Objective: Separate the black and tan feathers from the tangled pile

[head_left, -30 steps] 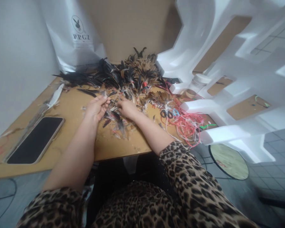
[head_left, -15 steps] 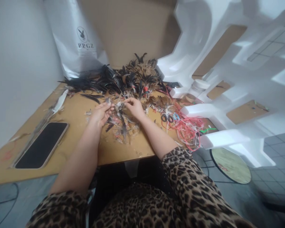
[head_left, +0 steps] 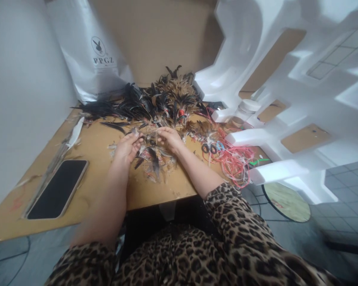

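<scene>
Over the front of the feather pile, my left hand (head_left: 129, 145) pinches a small greyish feather (head_left: 135, 131) between thumb and finger. My right hand (head_left: 169, 138) is closed too, its fingertips together at a wispy brownish feather (head_left: 151, 131) between the hands. Loose feathers and fluff (head_left: 155, 159) lie on the table just below both hands. Behind them is a large heap of black feathers (head_left: 137, 99) and brown feathers (head_left: 179, 89).
A phone (head_left: 58, 190) lies at the left of the wooden table (head_left: 104, 198). Pink strings (head_left: 234, 163) and black rings (head_left: 209, 148) are at the right, beside white foam pieces (head_left: 274, 172). A silver bag (head_left: 104, 75) stands behind. A round stool (head_left: 286, 200) is lower right.
The view has shifted slightly. My right hand's fingers have straightened a little, and a wispy brownish feather now shows between the hands. My left hand still pinches the greyish feather.
</scene>
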`<move>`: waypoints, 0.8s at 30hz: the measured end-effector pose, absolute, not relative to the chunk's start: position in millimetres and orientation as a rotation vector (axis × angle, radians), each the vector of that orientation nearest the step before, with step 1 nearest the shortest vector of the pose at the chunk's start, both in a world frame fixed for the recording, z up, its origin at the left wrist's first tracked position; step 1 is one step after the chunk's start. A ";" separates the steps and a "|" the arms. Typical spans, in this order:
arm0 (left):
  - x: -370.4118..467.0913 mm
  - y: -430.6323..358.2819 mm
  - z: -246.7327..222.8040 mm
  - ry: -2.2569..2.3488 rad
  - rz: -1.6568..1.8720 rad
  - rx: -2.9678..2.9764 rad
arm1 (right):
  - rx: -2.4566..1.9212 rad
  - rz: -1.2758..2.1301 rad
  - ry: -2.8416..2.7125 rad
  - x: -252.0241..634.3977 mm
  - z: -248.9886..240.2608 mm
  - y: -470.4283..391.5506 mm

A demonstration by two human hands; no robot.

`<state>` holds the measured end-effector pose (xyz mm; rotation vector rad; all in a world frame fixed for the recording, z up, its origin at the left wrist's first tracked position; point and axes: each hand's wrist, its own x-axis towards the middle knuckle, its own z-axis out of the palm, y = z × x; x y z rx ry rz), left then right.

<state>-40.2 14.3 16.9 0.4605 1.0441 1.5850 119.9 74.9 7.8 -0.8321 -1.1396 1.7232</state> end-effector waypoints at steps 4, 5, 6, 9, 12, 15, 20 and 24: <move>-41.8 14.4 17.8 1.022 1.654 0.445 | -0.848 1.777 -1.153 123.3 8.2 77.7; -42.3 14.5 18.0 1.020 1.666 0.442 | -0.887 1.726 -1.203 123.7 7.5 78.2; -42.8 14.6 18.2 1.021 1.675 0.439 | -0.931 1.636 -1.275 124.0 6.6 78.3; -43.6 15.1 18.7 1.028 1.683 0.446 | -1.017 1.159 -1.610 123.9 4.9 73.6; -43.2 15.4 18.3 1.034 1.690 0.474 | -0.963 0.705 -2.025 120.9 8.4 61.2; -42.2 15.5 17.3 1.032 1.694 0.499 | -0.926 0.468 -2.361 112.4 16.3 46.6; -41.9 15.8 15.8 1.036 1.682 0.519 | -0.932 0.227 -2.639 94.8 20.0 35.9; -43.9 16.5 14.4 1.082 1.670 0.522 | -0.989 0.152 -2.653 92.4 13.9 39.6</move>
